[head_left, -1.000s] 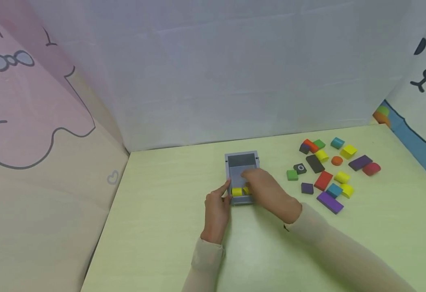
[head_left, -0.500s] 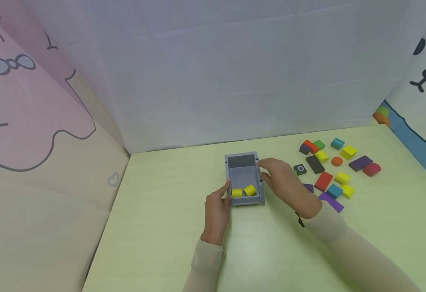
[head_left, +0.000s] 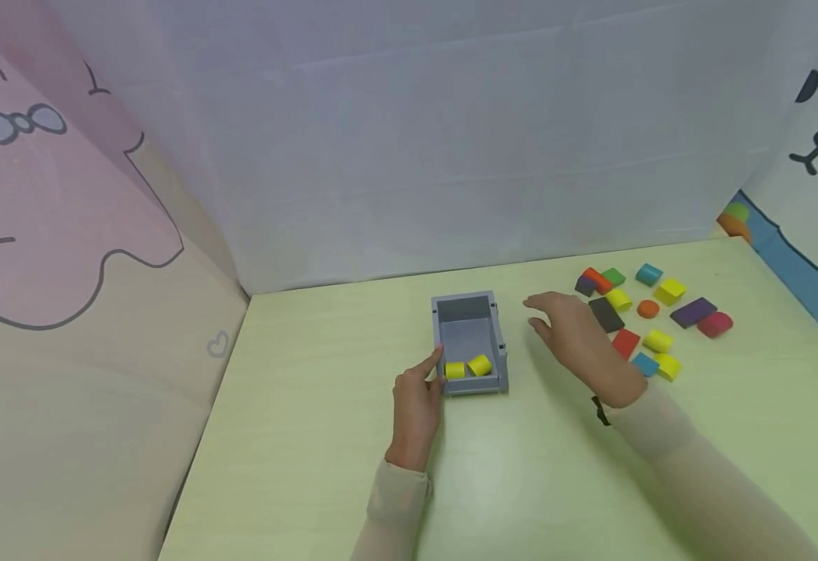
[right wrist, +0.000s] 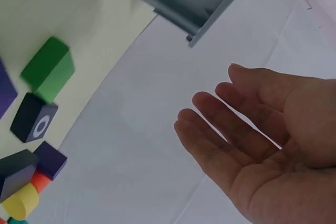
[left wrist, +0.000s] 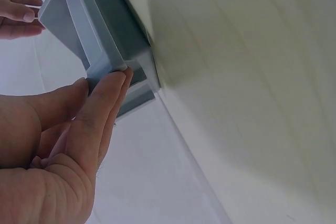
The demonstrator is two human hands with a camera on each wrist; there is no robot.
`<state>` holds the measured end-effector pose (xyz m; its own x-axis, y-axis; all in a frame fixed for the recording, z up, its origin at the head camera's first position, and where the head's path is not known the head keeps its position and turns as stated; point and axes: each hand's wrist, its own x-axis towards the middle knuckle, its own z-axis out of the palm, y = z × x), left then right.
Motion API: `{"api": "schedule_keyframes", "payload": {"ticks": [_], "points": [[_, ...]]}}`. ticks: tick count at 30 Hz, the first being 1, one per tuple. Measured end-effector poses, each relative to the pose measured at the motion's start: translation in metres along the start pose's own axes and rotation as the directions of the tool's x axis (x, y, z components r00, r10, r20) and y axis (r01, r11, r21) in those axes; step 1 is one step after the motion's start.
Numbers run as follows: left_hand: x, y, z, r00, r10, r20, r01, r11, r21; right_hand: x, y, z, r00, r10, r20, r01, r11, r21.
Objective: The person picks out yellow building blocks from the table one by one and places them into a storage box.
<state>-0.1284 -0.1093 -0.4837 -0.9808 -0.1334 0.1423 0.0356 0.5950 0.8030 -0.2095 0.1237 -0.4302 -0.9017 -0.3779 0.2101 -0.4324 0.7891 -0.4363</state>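
Observation:
A small grey box (head_left: 463, 309) stands on the table with two short yellow cylinders (head_left: 479, 365) inside, at its near end. My left hand (head_left: 416, 409) holds the box at its near left corner. In the left wrist view, thumb and fingers pinch the grey box wall (left wrist: 97, 32). To the right of the box, my right hand (head_left: 584, 339) hovers apart from it, fingers relaxed and slightly bent, holding nothing. The right wrist view shows the bare palm (right wrist: 262, 182). From the head view, this hand hides a green block (right wrist: 50, 69) and a black block with a white ring (right wrist: 34, 118).
Loose coloured blocks lie scattered on the right of the table, among them a red block (head_left: 625, 343), a blue block (head_left: 644, 364), a dark purple block (head_left: 693, 312) and an orange disc (head_left: 648, 309). A white cloth (head_left: 409, 156) hangs behind the table's back edge.
My right hand has come out of the box and moved right, toward the loose blocks, uncovering the second yellow cylinder. The left hand and the box have stayed put.

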Motion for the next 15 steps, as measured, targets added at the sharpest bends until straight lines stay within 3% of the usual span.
{"api": "schedule_keyframes", "payload": {"ticks": [8, 15], "points": [[-0.001, 0.001, -0.001, 1.000, 0.000, 0.011, 0.000, 1.000, -0.011, 0.001, 0.025, -0.004, 0.999, 0.022, -0.030, -0.021, 1.000, 0.006], [0.000, -0.001, 0.000, 1.000, 0.005, 0.006, -0.005, 1.000, 0.001, -0.001, 0.038, -0.010, 0.996, 0.087, -0.013, -0.086, 0.996, 0.035]]}}
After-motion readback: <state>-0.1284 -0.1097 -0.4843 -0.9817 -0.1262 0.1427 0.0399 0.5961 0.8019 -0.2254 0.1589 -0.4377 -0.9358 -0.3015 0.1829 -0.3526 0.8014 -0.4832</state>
